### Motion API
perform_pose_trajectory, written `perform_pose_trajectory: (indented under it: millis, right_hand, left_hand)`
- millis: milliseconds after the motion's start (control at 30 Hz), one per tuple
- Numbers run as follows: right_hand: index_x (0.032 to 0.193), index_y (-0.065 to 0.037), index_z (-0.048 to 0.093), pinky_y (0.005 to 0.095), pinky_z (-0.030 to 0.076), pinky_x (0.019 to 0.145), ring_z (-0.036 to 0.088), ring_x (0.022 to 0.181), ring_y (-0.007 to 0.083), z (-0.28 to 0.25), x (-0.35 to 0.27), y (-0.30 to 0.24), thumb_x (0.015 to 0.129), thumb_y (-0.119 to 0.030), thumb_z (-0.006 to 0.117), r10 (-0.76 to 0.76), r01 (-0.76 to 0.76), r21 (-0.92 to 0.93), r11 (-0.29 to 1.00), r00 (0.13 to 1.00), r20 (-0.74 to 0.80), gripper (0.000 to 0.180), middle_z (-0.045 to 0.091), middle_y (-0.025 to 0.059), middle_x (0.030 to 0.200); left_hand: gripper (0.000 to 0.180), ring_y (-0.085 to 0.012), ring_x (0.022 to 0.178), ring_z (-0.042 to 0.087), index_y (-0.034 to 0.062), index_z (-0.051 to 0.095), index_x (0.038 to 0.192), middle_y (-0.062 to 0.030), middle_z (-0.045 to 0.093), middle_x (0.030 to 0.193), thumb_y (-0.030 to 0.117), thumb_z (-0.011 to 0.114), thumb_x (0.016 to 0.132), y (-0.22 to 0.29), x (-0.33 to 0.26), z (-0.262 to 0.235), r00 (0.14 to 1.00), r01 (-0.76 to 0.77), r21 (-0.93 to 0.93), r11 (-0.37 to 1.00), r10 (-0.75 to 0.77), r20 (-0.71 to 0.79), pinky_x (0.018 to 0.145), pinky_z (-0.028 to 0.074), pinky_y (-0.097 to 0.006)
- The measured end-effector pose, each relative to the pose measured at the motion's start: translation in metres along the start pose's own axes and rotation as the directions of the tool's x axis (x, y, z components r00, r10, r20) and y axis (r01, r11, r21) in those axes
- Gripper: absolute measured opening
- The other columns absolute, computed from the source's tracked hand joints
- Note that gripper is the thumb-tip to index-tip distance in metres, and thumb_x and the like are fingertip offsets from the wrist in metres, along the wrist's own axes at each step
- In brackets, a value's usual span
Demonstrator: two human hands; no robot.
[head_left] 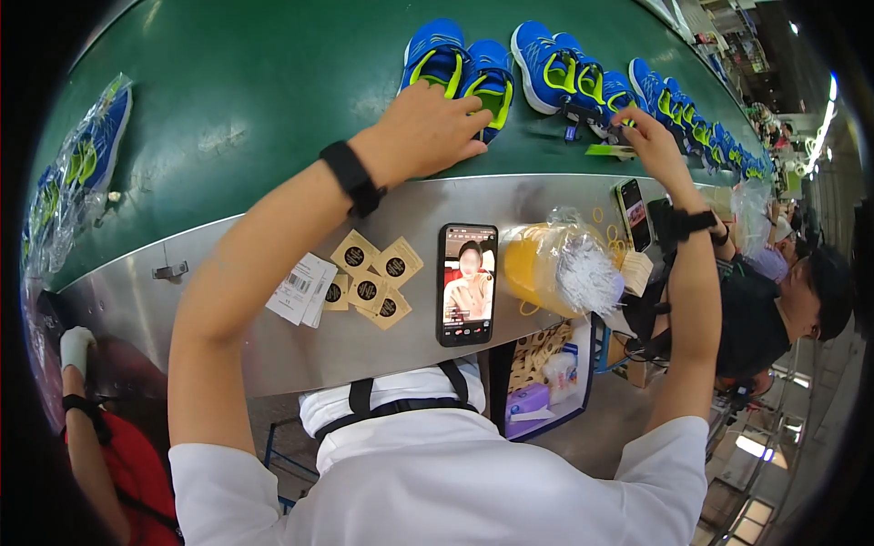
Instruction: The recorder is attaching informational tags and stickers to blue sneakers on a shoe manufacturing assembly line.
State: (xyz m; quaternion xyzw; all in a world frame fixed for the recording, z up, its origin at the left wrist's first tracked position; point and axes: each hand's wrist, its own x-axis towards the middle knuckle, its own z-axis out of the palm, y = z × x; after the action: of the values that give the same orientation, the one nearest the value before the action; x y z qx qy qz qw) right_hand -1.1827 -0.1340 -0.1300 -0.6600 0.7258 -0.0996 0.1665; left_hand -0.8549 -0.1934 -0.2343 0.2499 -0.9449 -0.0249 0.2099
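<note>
At the far middle, my left hand (pixel 428 132) lies over the heels of a pair of blue shoes (pixel 437 44) with yellow-green linings. Its fingers curl at the collar of the right shoe of that pair (pixel 492 59), with the thumb beside the heel; some fingertips are hidden. My right hand (pixel 651 146) reaches to another group of blue shoes (pixel 546 64), its thumb and fingers closed together near a heel. What they pinch is too small to make out. Beside those fingertips are a small dark tag (pixel 572 130) and a flat green piece (pixel 610 151).
Across the metal ledge (pixel 246 337) are white labels (pixel 300 289), tan packets (pixel 367 289), a lit phone (pixel 468 287) and a plastic-wrapped yellow container (pixel 528 264). More blue shoes (pixel 678 100) line the green belt (pixel 273 100). Co-workers stand at left (pixel 118 464) and right (pixel 774 309).
</note>
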Motion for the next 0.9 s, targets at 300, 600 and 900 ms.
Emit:
perform_pose_trajectory:
  millis: [300, 600, 900]
  right_hand:
    - [0.098, 0.004, 0.065, 0.0422, 0.047, 0.082, 0.06, 0.096, 0.0396, 0.054, 0.13, 0.002, 0.081, -0.055, 0.054, 0.302, -0.202, -0.524, 0.828, 0.947, 0.112, 0.062, 0.063, 0.026, 0.1]
    - [0.075, 0.001, 0.067, 0.0381, 0.049, 0.063, 0.064, 0.068, 0.0298, 0.086, 0.14, -0.044, 0.068, -0.043, 0.067, -0.003, 0.064, -0.281, 0.958, 0.977, 0.213, 0.045, 0.065, 0.017, 0.071]
    - [0.091, -0.007, 0.069, 0.0359, 0.049, 0.063, 0.063, 0.065, 0.0256, 0.15, 0.117, -0.151, 0.078, -0.031, 0.056, -0.411, 0.451, -0.057, 0.891, 0.852, 0.325, 0.03, 0.066, 0.0108, 0.076]
  left_hand:
    - [0.028, -0.0265, 0.082, 0.059, 0.0126, 0.058, 0.096, -0.002, 0.06, 0.093, 0.036, 0.062, 0.081, -0.039, -0.004, 0.03, 0.993, 0.017, -0.135, 0.991, -0.001, 0.118, 0.069, 0.049, -0.038]
    - [0.035, -0.0254, 0.098, 0.061, 0.0125, 0.062, 0.109, -0.0047, 0.064, 0.107, 0.035, 0.064, 0.081, -0.164, -0.103, -0.027, 0.946, 0.321, 0.079, 0.944, -0.323, 0.021, 0.082, 0.049, -0.035]
    - [0.022, -0.0332, 0.078, 0.058, 0.0013, 0.063, 0.079, -0.0165, 0.06, 0.08, 0.022, 0.058, 0.083, -0.148, -0.035, -0.056, 0.986, 0.114, -0.007, 0.993, -0.114, -0.119, 0.065, 0.046, -0.042]
